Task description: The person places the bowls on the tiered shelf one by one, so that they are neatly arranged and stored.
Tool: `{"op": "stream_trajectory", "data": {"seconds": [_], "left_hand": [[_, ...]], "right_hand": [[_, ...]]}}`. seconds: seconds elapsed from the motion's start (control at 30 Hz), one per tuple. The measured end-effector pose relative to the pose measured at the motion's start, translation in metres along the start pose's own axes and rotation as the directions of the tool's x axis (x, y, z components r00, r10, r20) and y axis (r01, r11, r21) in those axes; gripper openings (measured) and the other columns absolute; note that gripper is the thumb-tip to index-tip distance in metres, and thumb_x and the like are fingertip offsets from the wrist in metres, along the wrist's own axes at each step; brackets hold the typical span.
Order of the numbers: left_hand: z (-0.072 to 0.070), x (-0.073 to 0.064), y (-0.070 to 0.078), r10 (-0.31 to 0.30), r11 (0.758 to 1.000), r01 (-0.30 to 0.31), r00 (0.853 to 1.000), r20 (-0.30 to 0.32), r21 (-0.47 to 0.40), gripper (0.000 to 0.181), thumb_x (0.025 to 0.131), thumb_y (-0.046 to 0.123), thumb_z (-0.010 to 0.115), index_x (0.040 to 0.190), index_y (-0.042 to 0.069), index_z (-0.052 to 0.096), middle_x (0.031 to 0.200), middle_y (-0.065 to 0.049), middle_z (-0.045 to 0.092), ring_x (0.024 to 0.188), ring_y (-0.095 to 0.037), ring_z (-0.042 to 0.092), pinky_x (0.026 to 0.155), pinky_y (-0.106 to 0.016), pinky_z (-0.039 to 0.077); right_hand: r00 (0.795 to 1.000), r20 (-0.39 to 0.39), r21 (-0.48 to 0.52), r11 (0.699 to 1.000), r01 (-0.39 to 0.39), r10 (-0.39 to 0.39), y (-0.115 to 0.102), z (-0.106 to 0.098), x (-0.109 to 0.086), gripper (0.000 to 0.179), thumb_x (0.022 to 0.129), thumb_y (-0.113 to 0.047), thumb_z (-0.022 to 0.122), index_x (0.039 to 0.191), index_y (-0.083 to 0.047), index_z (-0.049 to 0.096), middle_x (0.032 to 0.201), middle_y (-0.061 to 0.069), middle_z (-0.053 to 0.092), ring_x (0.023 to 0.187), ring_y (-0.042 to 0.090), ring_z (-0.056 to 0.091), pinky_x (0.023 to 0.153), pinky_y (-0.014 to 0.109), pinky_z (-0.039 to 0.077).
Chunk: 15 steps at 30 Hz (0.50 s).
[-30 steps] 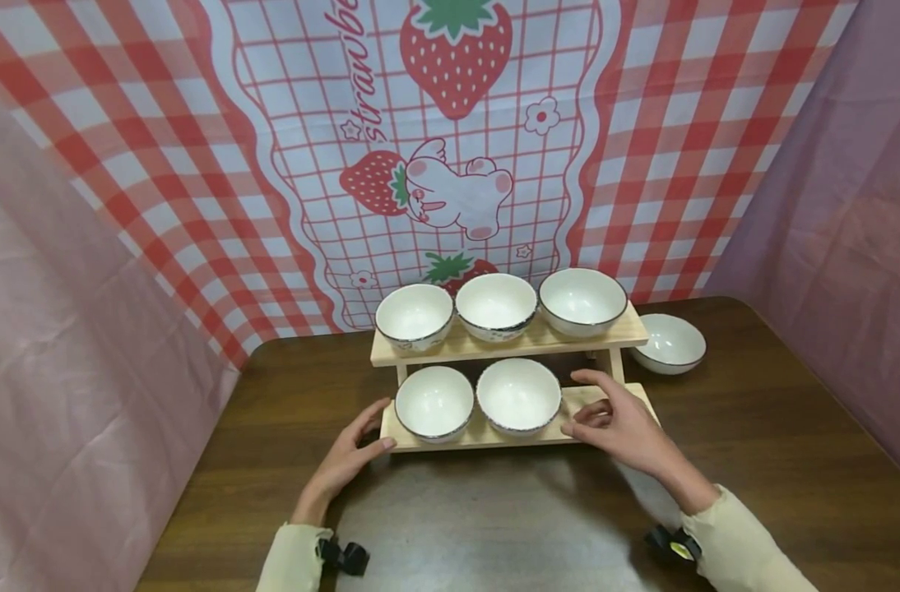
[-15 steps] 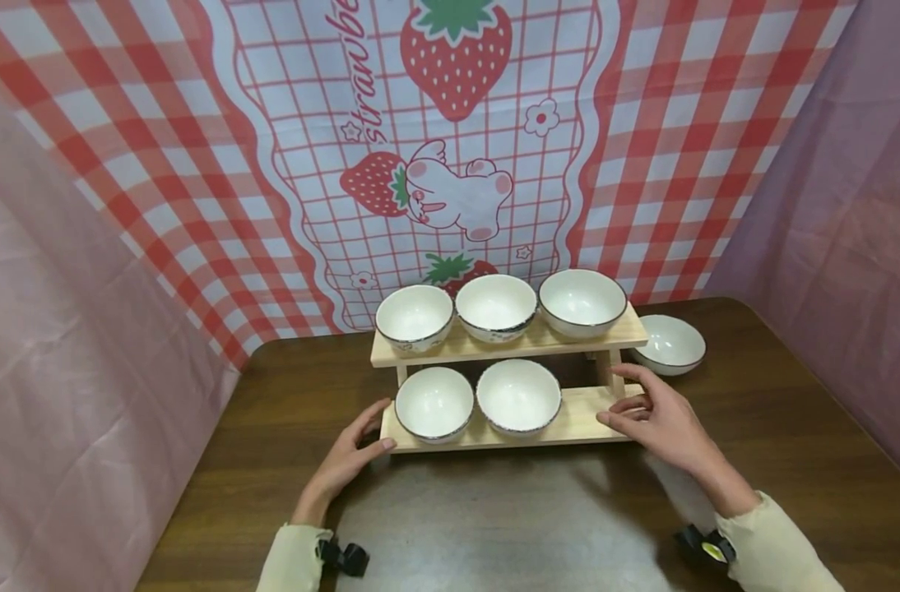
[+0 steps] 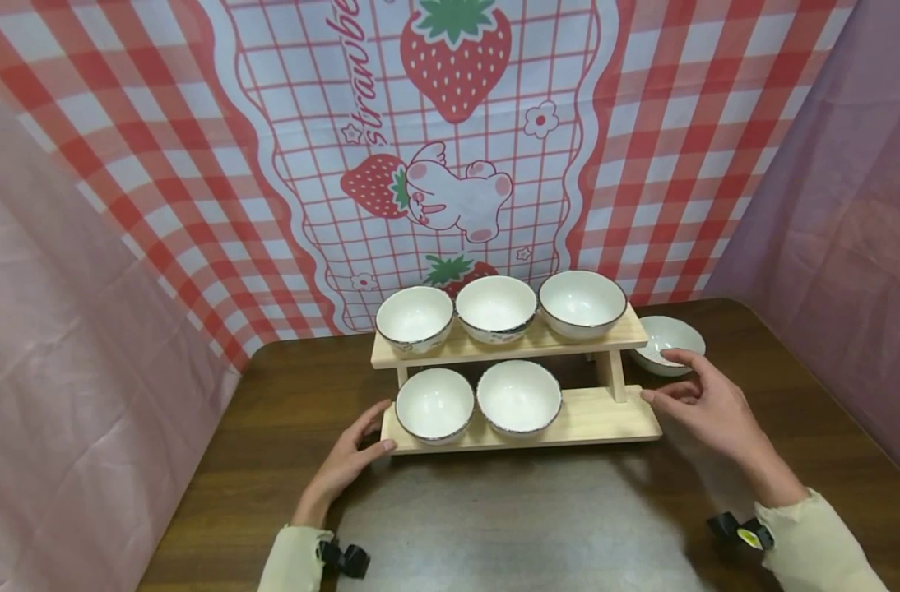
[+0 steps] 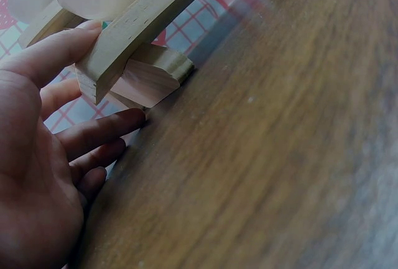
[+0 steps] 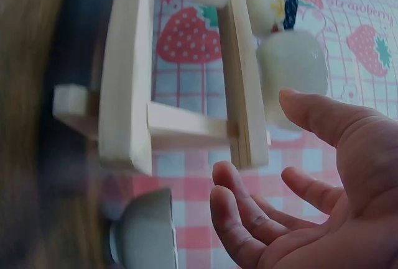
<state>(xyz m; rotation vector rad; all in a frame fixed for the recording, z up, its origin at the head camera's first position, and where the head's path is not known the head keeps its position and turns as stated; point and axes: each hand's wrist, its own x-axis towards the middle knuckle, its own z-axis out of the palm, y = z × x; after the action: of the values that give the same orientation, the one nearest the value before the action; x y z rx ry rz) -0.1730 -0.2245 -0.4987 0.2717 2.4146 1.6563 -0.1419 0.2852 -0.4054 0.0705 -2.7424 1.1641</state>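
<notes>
A two-tier wooden rack (image 3: 598,419) carries white dark-rimmed bowls, several in all. Three stand along the upper shelf (image 3: 509,349), among them the upper right bowl (image 3: 583,300). Below sit a left bowl (image 3: 435,403) and a right bowl (image 3: 519,397), both upright. My left hand (image 3: 346,448) holds the lower shelf's left end, thumb at the front corner and a finger behind the end. Fingers apart and holding nothing, my right hand (image 3: 716,409) hovers off the rack's right end. Its index fingertip overlaps a separate bowl (image 3: 661,335) on the table; contact cannot be told.
The brown wooden table (image 3: 272,411) reaches to a red-and-white strawberry cloth (image 3: 457,189) hanging behind the rack. Pink curtains (image 3: 65,329) hang at both sides. The lower shelf's right part is bare wood, beside an upright support (image 3: 614,376).
My right hand has moved right, from beside the lower right bowl, past the shelf's right end, to the separate bowl. The left hand, the rack and the bowls have stayed put.
</notes>
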Motion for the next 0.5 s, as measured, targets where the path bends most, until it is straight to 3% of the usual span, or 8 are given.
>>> {"op": "stream_trajectory", "data": {"seconds": [0.13,0.4,0.5], "left_hand": [[0.000,0.000,0.000,-0.007,1.000,0.007,1.000,-0.002,-0.001,0.067,0.094,0.021,0.068,0.154,0.016,0.039,0.147,-0.019,0.054,0.136,-0.036,0.051,0.112,-0.049,0.036],[-0.001,0.000,0.001,-0.007,1.000,0.007,1.000,0.001,-0.001,0.066,0.095,0.023,0.068,0.154,0.016,0.039,0.149,-0.020,0.052,0.137,-0.037,0.050,0.112,-0.054,0.036],[0.000,0.000,0.001,-0.015,1.000,0.015,1.000,-0.003,0.000,0.067,0.095,0.023,0.068,0.154,0.016,0.039,0.149,-0.019,0.052,0.137,-0.036,0.050,0.112,-0.055,0.035]], "right_hand": [[0.999,-0.048,-0.015,1.000,-0.013,0.012,0.007,-0.011,0.004,0.071,0.088,-0.033,0.076,0.144,-0.006,0.043,0.094,0.019,0.076,0.074,-0.019,0.056,0.060,0.021,0.044],[0.995,-0.087,-0.034,0.998,-0.050,0.047,0.021,-0.024,0.015,0.072,0.089,-0.036,0.075,0.143,-0.002,0.042,0.120,0.033,0.063,0.071,-0.024,0.050,0.059,0.019,0.044],[0.995,-0.085,-0.053,0.997,-0.064,0.060,0.026,-0.027,0.019,0.073,0.090,-0.038,0.073,0.144,0.000,0.041,0.123,0.034,0.061,0.071,-0.024,0.048,0.058,0.020,0.044]]}}
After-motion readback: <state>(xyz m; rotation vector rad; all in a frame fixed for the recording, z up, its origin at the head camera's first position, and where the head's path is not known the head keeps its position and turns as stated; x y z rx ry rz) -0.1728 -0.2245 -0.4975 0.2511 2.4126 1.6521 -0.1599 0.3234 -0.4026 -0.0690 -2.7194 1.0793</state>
